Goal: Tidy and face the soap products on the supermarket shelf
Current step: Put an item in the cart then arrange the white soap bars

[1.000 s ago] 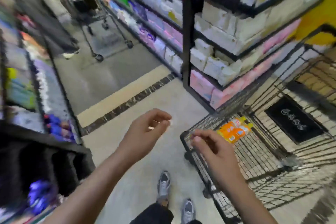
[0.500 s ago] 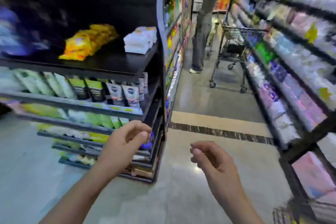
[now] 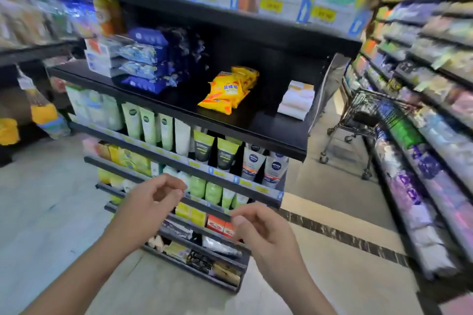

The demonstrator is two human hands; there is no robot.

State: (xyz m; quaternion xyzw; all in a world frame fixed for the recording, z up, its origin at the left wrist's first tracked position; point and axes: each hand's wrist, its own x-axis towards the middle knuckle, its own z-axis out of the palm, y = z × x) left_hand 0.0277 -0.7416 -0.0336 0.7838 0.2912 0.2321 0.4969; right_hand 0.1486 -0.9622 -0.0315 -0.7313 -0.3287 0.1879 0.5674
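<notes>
Two hands hang below the black shelf (image 3: 256,133), the left hand (image 3: 151,204) and right hand (image 3: 263,233) loosely curled, holding nothing — likely poised to reach. On it, yellow soap packs (image 3: 227,92) sprawl mid-shelf — untidy; white bars (image 3: 297,100) sit stacked rightward.

place: supermarket aisle, toiletries sect.
shelving: black end-cap shelf unit (image 3: 256,133) mid frame, several tiers w/ price tag strips (image 3: 279,6) along the upper edge
stock: yellow soap packs (image 3: 229,89) & blue packs (image 3: 146,64) on the wide shelf; face-wash tubes (image 3: 202,144) below
right side: long shelves of packaged goods (image 3: 435,151), blurred
trolley: wire shopping cart (image 3: 368,120) in the aisle, right of center
floor: pale polished tiles w/ dark stripe (image 3: 340,235), lower right
</notes>
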